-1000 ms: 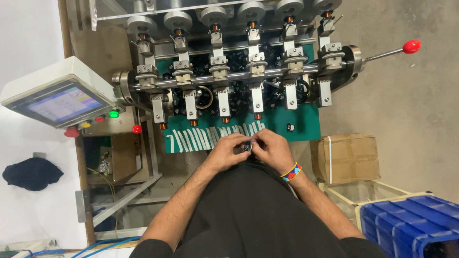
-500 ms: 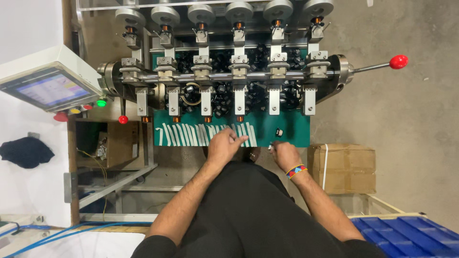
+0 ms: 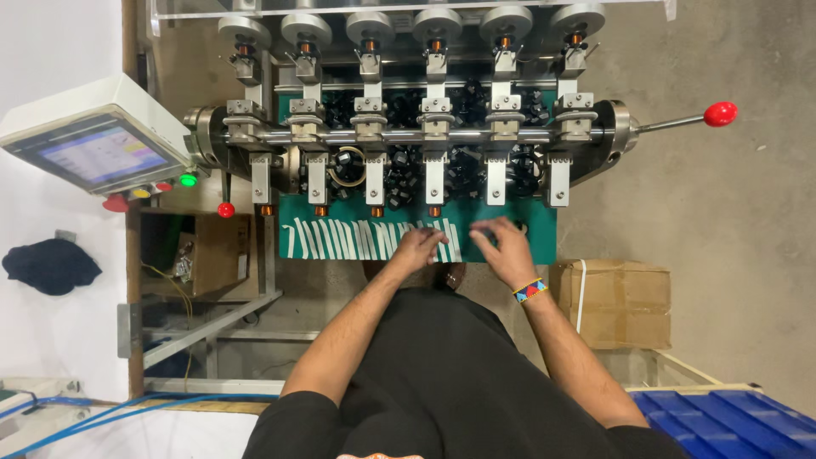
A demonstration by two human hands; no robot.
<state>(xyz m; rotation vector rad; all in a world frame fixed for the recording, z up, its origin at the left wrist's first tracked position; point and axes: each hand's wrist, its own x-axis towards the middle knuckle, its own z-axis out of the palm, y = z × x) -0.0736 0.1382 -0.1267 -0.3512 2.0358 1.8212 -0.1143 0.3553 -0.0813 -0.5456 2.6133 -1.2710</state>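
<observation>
Currently: left hand [image 3: 418, 248] and right hand [image 3: 508, 249], fingers spread and pinching nothing, rest on the green bench [image 3: 544, 238] beside white strips [image 3: 340, 239], below the winding machine [image 3: 408, 136].

A tilted grey control screen [image 3: 98, 155], glowing blue, is sitting at the machine's left end. A taped brown cardboard box [image 3: 614, 302] is lying on the floor below its right end.

Matt green mat [image 3: 544, 242], shiny metal shaft [image 3: 425, 136], glossy red plastic knob [image 3: 720, 113].
</observation>
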